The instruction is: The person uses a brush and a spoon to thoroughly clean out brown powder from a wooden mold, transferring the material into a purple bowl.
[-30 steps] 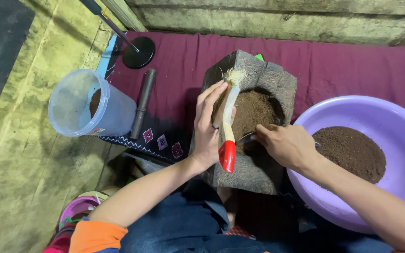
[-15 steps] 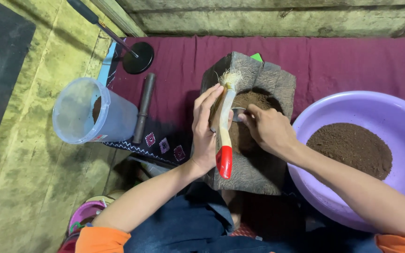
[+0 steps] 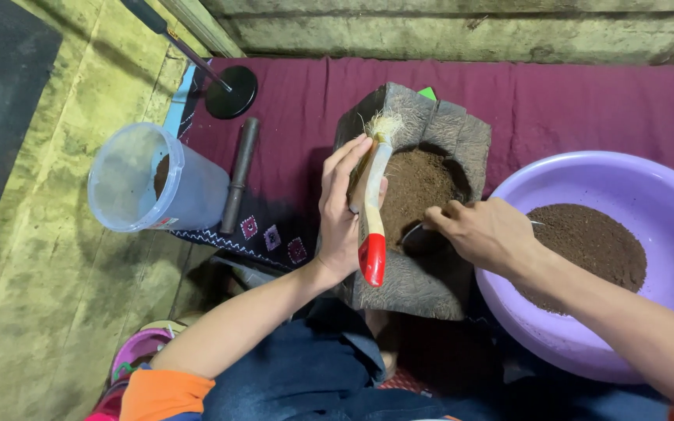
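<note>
A brush [image 3: 374,204] is gripped by the left hand [image 3: 342,210] at the mortar's [image 3: 423,288] nine o'clock edge. A spoon [image 3: 413,231] is held by the right hand [image 3: 484,231] over the powder [image 3: 415,183]; a basin [image 3: 665,187] lies at three o'clock.

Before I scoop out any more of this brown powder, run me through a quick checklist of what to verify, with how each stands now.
1. Left hand steadies the brush against the stone mortar: ok.
2. Right hand grips the spoon: ok, though its bowl is mostly hidden.
3. Powder left in the mortar hollow: ok, a brown heap shows.
4. Purple basin close beside the mortar, with room for more: ok.
5. Powder spilled on the maroon cloth: cannot tell.
6. Clear jug and dark pestle lie apart from both hands: ok.
</note>
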